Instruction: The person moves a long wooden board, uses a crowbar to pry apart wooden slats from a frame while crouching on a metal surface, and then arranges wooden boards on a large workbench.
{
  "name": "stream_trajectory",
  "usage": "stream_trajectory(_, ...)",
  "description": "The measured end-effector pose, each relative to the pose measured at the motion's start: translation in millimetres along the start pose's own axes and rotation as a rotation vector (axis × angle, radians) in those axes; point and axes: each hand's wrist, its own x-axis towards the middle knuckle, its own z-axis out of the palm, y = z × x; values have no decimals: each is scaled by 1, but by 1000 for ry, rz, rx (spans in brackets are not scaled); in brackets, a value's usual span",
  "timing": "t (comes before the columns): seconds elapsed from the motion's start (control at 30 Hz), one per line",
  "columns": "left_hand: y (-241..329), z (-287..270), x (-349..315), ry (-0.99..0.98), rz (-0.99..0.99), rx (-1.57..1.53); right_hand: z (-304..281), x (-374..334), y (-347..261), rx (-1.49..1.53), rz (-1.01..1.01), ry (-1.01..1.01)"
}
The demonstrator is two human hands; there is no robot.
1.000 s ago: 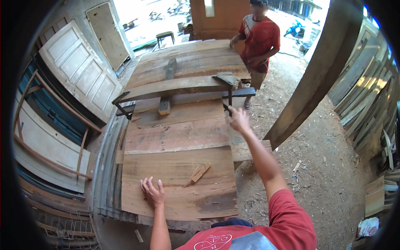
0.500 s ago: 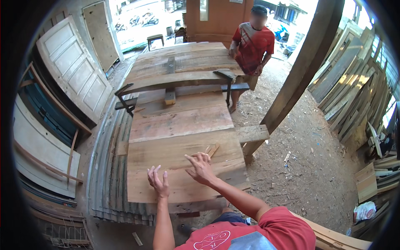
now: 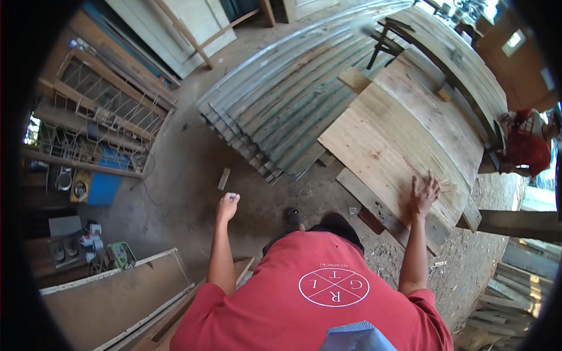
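My left hand (image 3: 228, 206) is raised over the floor, left of the wooden panel and away from it, its fingers curled into a loose fist. Nothing plainly shows in it. Spread fingers mark my right hand (image 3: 424, 194), which is over the near right part of the panel of joined boards (image 3: 374, 140); whether it touches the wood I cannot tell. Just beyond those fingers are small wooden strips (image 3: 449, 187), partly hidden. Farther along the panel, a long beam (image 3: 453, 76) lies across it, with a black metal clamp (image 3: 383, 44) at its left end.
Grey corrugated sheets (image 3: 281, 111) are stacked under and left of the panel. A small wood offcut (image 3: 223, 178) lies on the floor. A metal-grid frame (image 3: 111, 111) leans at left. Behind a wooden post (image 3: 521, 226), at far right, is a person in a red shirt (image 3: 527, 143).
My view has turned left, so the panel now appears at the right. My left hand has moved away from the panel and curled closed. My right hand remains over it, fingers spread.
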Motion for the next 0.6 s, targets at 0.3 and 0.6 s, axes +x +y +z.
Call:
stream_trajectory(0.3, -182, 129, -97, -10, -394, -456, 7, 10, -15, -7, -34, -33)
stream_trajectory(0.6, -191, 105, -97, -403, -413, -161, 1, 10, -4, -137, 7, 55)
